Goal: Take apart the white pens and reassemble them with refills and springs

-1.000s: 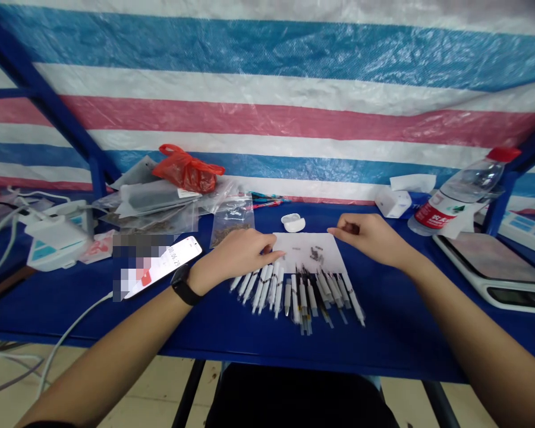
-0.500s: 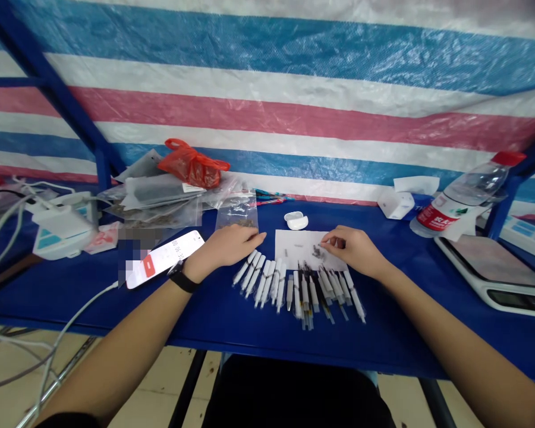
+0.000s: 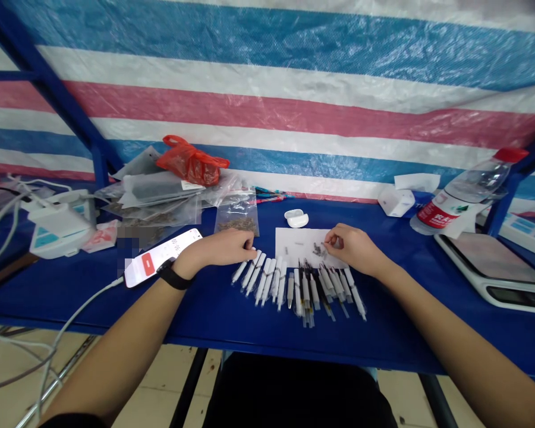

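A row of white pen-like sticks (image 3: 266,279), several with clear ends, lies on the blue table. My left hand (image 3: 227,246) has its fingers curled in, just above the leftmost sticks; whatever it may hold is hidden. Over the right part of a white sheet of paper (image 3: 289,238), my right hand (image 3: 354,246) is closed in a pinch, too small to show what is in it. Beside those fingertips sits a little heap of small dark pieces (image 3: 317,249). Grey-barrelled pen parts (image 3: 314,294) with dark tips and clear tubes lie below the sheet.
A phone (image 3: 160,261) lies by my left wrist. Behind are plastic bags (image 3: 236,217) of small parts, a red bag (image 3: 191,163) and a white open case (image 3: 296,219). A bottle (image 3: 461,196), a tissue pack (image 3: 399,202) and a scale (image 3: 494,267) stand on the right.
My left hand has curled its outstretched fingers and turned down beside the leftmost sticks. My right hand stays over the sheet, its fingers drawn slightly away from the dark pieces.
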A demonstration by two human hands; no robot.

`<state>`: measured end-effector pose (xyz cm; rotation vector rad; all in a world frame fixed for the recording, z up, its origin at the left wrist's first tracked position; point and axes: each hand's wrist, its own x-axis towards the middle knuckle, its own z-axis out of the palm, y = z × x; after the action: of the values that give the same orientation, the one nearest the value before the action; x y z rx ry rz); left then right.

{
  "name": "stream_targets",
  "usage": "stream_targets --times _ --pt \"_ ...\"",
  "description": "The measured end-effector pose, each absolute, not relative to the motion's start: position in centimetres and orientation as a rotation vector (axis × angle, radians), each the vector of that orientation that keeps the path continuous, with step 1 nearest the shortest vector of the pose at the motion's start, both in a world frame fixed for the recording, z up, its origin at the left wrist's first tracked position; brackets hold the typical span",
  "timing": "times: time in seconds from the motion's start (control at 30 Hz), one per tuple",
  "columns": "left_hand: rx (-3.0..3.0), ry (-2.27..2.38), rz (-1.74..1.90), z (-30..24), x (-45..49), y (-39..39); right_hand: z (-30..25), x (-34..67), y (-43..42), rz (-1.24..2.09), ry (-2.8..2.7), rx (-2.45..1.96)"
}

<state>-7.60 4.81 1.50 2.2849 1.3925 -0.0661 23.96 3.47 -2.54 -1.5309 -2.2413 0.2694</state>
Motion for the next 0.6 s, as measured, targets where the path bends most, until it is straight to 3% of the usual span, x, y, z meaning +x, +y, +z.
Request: stream_targets --times 0.27,0.6 --pt "2.330 1.429 -0.104 1.1 -7.7 5.2 -2.1 23.6 3.1 0.208 -2.279 -1.559" --pt "2.375 1.381 0.143 2.0 -7.7 4.6 -0.9 23.6 2.8 0.301 -2.046 -1.442"
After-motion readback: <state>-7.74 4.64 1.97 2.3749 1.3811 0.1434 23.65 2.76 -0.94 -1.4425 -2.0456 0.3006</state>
